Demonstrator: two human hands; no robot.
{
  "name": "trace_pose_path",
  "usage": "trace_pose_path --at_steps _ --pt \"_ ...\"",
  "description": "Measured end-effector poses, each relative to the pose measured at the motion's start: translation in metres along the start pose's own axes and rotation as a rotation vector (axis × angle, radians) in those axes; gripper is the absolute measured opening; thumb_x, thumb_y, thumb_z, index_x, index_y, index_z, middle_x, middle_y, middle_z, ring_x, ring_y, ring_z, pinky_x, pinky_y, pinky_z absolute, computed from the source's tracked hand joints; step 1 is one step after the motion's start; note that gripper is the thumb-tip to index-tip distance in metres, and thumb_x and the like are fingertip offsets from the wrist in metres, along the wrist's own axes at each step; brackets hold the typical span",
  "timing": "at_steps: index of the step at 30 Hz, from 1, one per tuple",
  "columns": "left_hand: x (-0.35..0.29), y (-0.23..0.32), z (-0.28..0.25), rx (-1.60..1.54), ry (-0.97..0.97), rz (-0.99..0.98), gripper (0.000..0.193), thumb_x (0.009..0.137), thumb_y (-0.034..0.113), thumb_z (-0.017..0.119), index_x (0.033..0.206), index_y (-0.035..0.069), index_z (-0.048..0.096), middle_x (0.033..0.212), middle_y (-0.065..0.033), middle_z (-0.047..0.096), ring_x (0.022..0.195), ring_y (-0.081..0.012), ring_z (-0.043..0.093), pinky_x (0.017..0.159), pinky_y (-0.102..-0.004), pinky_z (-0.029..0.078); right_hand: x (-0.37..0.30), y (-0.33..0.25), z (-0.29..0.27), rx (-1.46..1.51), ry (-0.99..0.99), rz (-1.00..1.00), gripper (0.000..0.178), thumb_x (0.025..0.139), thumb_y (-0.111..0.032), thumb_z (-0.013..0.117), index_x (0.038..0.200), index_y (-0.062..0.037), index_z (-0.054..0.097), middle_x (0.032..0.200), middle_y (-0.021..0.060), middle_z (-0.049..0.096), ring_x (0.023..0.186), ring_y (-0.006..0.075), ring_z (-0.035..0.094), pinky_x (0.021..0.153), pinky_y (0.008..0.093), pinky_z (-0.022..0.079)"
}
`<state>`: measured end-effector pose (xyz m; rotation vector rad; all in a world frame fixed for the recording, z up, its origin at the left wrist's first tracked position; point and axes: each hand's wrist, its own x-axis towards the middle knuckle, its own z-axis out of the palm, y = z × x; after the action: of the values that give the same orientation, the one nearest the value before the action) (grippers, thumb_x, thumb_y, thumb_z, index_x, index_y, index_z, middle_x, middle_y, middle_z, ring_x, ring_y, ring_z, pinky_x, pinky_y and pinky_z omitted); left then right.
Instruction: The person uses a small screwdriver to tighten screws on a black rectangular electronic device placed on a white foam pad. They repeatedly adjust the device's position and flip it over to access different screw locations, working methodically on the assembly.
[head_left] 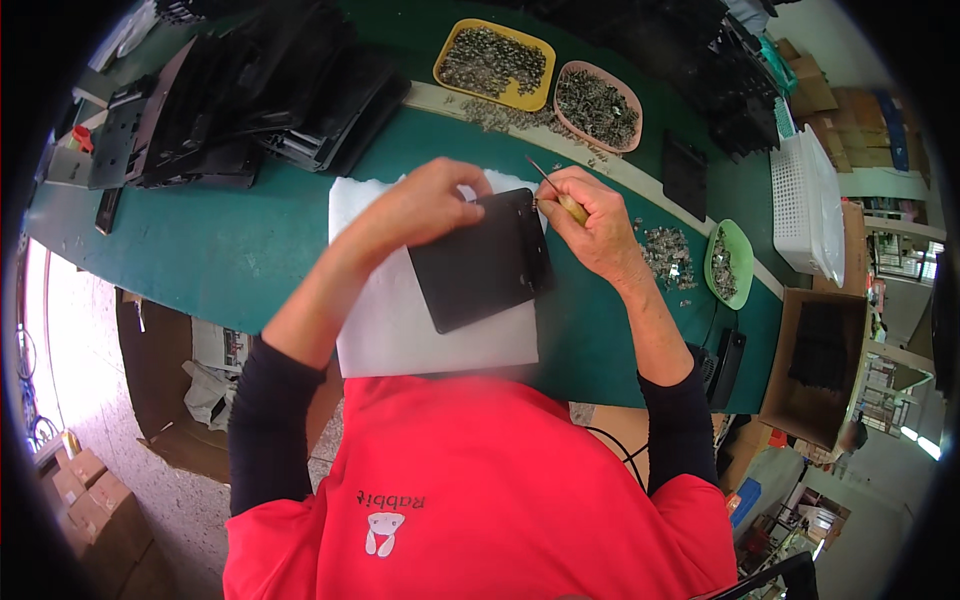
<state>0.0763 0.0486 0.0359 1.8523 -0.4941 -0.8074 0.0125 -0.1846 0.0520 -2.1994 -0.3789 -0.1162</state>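
Green worktop (190,245) spreads around a black panel (470,275), which lies askew on a white sheet (385,325), its right side reaching past the sheet's edge. At the panel's upper left, the left hand (435,205) rests with bent fingers, the thumb against the panel's top edge; whether it grips or only steadies is hard to tell. At the panel's upper right corner, the right hand (590,215) is closed around a screwdriver (574,208) with a yellowish handle, its thin shaft pointing up and away from the panel. Its thumb and forefinger meet right by that corner; anything pinched there is too small to make out.

Right of the panel, near the right wrist, lies a loose heap of small metal parts (668,255), and past it a green bowl (742,255) holds more. Beyond the panel's far edge stand a yellow tray (525,98) and, just to its right, a pink bowl (622,84), both filled with small metal pieces, with others scattered in front. Farther off, up and left of the panel, black parts (270,85) are stacked in leaning piles. Well to the panel's right are a white basket (800,205) and, nearer the person, an open carton (775,400).
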Motion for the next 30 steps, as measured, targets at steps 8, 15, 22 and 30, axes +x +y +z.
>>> trace_pose_path --at_steps 8,15,22,30 --pt "0.028 0.003 -0.011 0.354 -0.042 -0.005 0.024 0.089 0.021 0.063 0.097 0.001 0.072 0.082 -0.0117 0.07 0.077 -0.0211 0.065 0.072 -0.034 0.051 0.002 0.015 0.009 -0.037 -0.053 -0.052 0.008 0.084 0.002 0.067 0.09 0.0046 0.063 0.092 0.0106 0.066 0.081 0.0218 0.063 0.074 0.0294 0.05" --pt "0.023 -0.001 -0.008 0.388 0.019 0.026 0.026 0.089 0.024 0.062 0.096 0.001 0.071 0.086 -0.016 0.07 0.08 -0.0273 0.066 0.073 -0.038 0.051 -0.02 0.007 0.006 -0.066 -0.199 -0.101 0.01 0.079 0.004 0.069 0.087 0.0042 0.062 0.099 0.0107 0.062 0.081 0.0226 0.063 0.072 0.0311 0.05" --pt "0.019 0.008 -0.004 0.428 0.031 0.024 0.027 0.085 0.026 0.063 0.095 0.003 0.073 0.091 -0.0187 0.071 0.088 -0.0345 0.068 0.079 -0.0427 0.052 -0.019 0.0 0.004 -0.255 -0.263 -0.182 0.01 0.076 0.007 0.063 0.082 0.0014 0.059 0.099 0.0092 0.061 0.073 0.0265 0.063 0.061 0.0333 0.051" --pt "0.022 -0.001 -0.003 0.418 0.046 0.033 0.026 0.089 0.027 0.064 0.092 0.002 0.071 0.08 -0.0118 0.067 0.074 -0.0241 0.063 0.067 -0.0367 0.048 -0.025 -0.009 0.013 -0.529 -0.265 -0.351 0.006 0.074 0.001 0.061 0.076 -0.0011 0.055 0.088 0.0079 0.053 0.067 0.0209 0.062 0.05 0.0315 0.05"
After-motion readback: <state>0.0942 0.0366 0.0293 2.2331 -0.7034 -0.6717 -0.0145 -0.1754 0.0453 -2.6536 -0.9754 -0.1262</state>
